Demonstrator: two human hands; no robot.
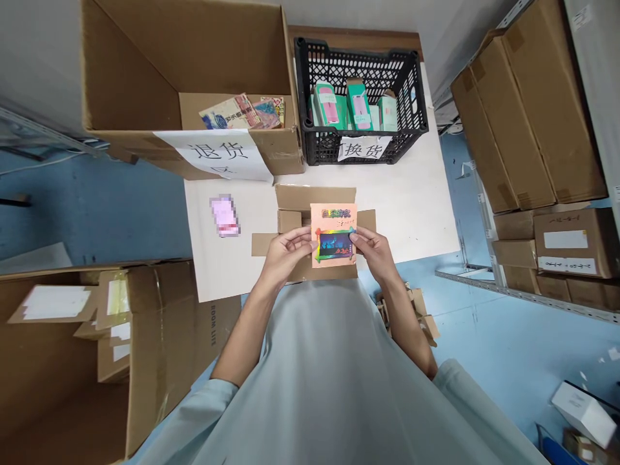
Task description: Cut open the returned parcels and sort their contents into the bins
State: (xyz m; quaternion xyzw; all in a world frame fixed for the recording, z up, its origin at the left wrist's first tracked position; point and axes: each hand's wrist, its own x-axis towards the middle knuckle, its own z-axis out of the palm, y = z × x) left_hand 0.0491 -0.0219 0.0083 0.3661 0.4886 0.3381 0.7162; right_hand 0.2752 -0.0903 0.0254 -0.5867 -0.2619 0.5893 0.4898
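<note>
Between my two hands is a small orange card (334, 258) with shiny rainbow print and a dark picture in its middle. My left hand (289, 253) pinches its left edge, and my right hand (375, 250) pinches the right edge. The card's printed face is turned up toward me. Directly beneath it lies a small cardboard box (314, 196) with its flaps folded open. What is inside that box is mostly hidden by the card and my hands.
A large carton (130, 152) holding several colourful packets (235, 113) stands at the back left. Beside it is a black crate (322, 155) with several green boxes (358, 106). A blurred pink item (225, 216) lies on the white table (411, 213). Another big carton (179, 323) stands lower left.
</note>
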